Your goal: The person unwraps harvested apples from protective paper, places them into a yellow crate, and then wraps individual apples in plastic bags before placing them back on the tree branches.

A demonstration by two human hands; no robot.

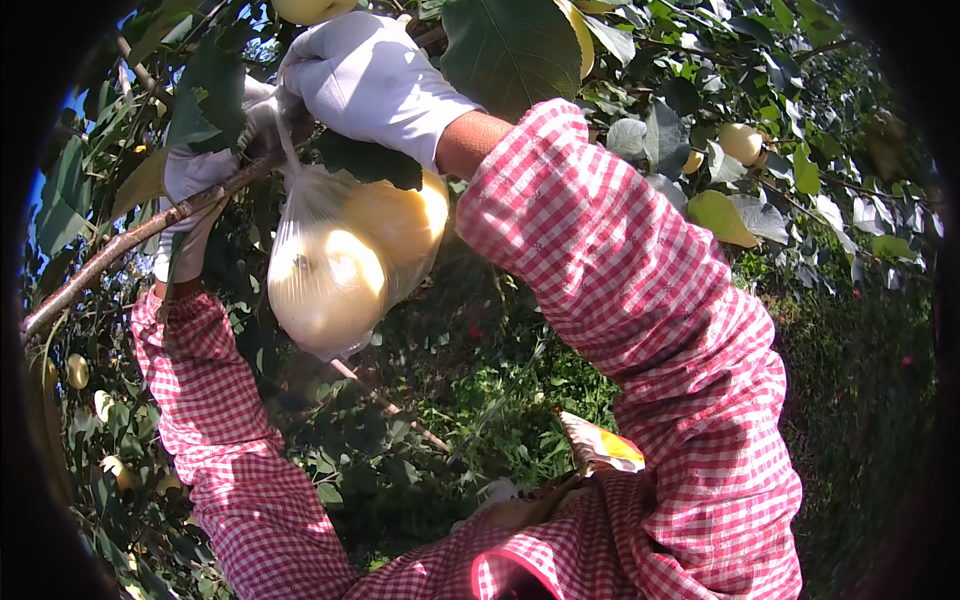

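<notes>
Two pale yellow apples in a clear plastic bag [330,277] hang below a brown branch [142,229]. My right hand [360,75], in a white glove, has its fingers closed on the gathered neck of the bag, above the fruit. My left hand [199,169], also gloved in white, is raised behind the branch at the left; leaves and the branch hide part of it, and its fingers lie in shadow close to the bag's neck. Whether it grips anything cannot be seen clearly. A large green leaf [510,52] is just right of my right hand.
Another yellow apple [311,6] is at the top edge, and one more [740,142] sits among leaves at right. Several fruits show at lower left. A thin stick [390,405] slants below the bag. An open packet [600,442] is at my chest.
</notes>
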